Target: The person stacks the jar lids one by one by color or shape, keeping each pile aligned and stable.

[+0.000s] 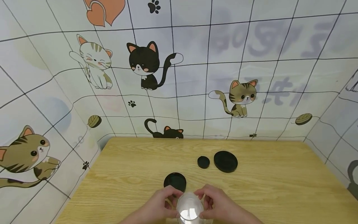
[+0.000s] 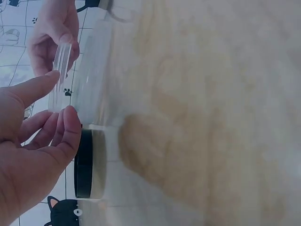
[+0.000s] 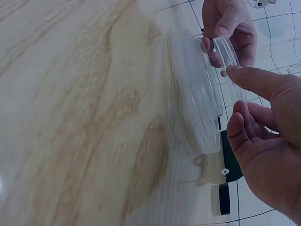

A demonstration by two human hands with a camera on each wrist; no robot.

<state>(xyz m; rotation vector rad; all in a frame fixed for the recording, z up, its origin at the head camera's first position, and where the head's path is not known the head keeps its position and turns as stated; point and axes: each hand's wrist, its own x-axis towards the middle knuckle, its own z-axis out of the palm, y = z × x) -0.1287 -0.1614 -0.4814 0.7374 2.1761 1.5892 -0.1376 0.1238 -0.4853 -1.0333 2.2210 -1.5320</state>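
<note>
Both hands hold a clear round plastic lid [image 1: 190,207] by its opposite edges, low in the middle of the head view. My left hand [image 1: 163,203] pinches its left edge between thumb and fingers. On the other edge, my right hand [image 1: 216,203] grips it the same way. Seen edge-on in the left wrist view, the lid [image 2: 59,80] is thin with a ridged rim. Beneath it, a larger clear plastic container [image 3: 193,89] rests on the table, apart from the lid. Just beyond the left fingers lies a black round dish-like piece [image 1: 175,181].
A small black disc [image 1: 203,162] and a larger black disc [image 1: 225,161] lie farther back on the wooden table [image 1: 134,161]. Behind the table hangs a white gridded backdrop [image 1: 193,77] with printed cats, which also closes off both sides.
</note>
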